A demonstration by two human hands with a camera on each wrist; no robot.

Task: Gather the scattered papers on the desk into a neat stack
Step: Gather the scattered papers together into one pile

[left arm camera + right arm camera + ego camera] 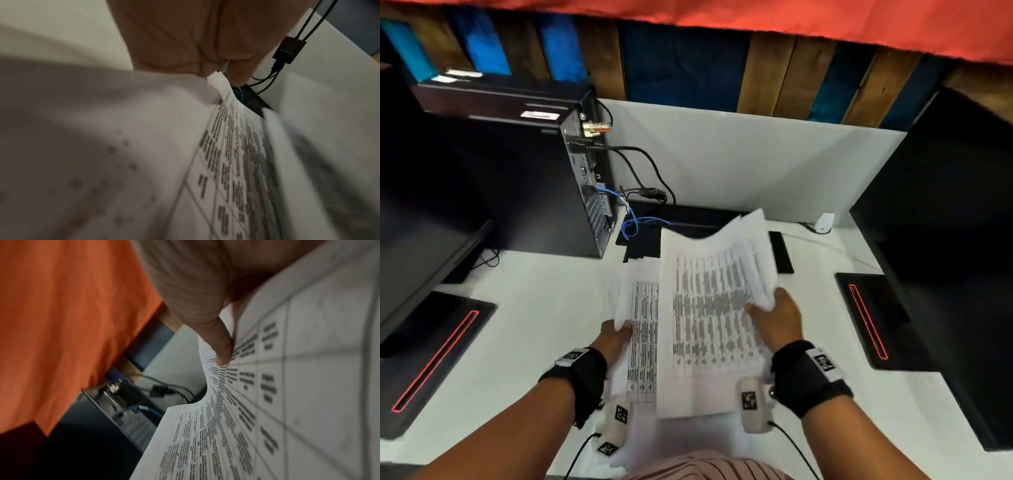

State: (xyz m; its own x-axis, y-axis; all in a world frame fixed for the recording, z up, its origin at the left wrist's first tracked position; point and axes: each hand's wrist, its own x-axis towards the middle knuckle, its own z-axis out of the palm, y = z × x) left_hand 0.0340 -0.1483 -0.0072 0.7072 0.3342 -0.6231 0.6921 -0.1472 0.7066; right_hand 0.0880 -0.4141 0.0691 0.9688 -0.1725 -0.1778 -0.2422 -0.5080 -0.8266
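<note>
Head view: the papers (709,318), printed with tables, are lifted above the white desk (527,308) in front of the person, the top sheets curling up at their far edge. Right hand (779,317) pinches the right edge, its thumb (220,344) pressed on the print. Left hand (614,337) grips the left edge, fingers (239,71) curled around the sheets. A computer tower (544,185) stands to the left, monitors at both sides.

White printed papers (709,308) with blurred table text, held curled and fanned above the desk (524,308), one sheet set lower left of the top sheet.
</note>
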